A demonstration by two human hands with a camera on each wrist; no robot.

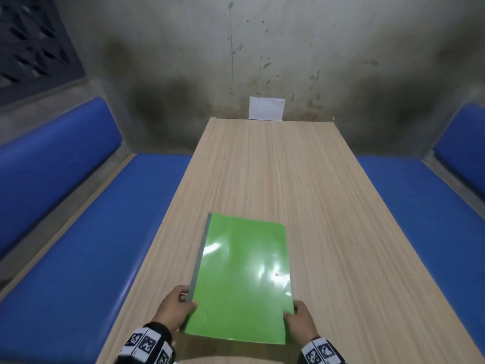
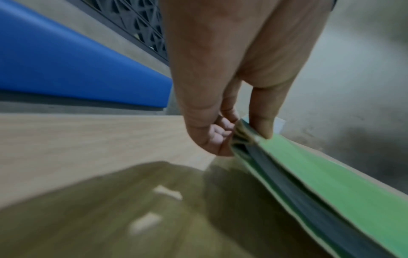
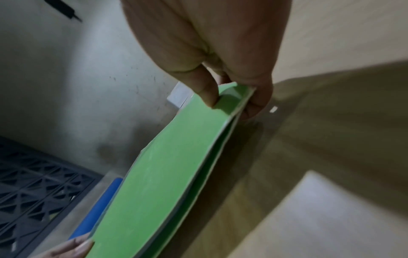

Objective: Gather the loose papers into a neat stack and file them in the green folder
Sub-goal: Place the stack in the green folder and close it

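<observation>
**Two hands hold closed green folder over wooden worktop**

The left hand (image 1: pixel 175 307) pinches the near left corner of the green folder (image 1: pixel 244 279), thumb on the glossy cover and curled fingers (image 2: pixel 217 135) tucked beneath the grey spine edge. The right hand (image 1: pixel 299 320) grips the near right corner the same way, thumb on top and fingers below, where the wrist view shows the two covers parted slightly at the open edge. The folder is closed and sits near the front of the worktop (image 1: pixel 328 206), its near end raised off the surface and its shadow falling on the wood below; whether the far end touches the surface cannot be told. Patterned black-and-white bands wrap both wrists. At the far end of the worktop, a white sheet of paper (image 1: pixel 266 108) stands against the stained grey wall (image 1: pixel 288 48). Blue padded benches (image 1: pixel 86 245) run along both sides, and a dark lattice grille (image 1: pixel 31 43) fills the upper left corner.
</observation>
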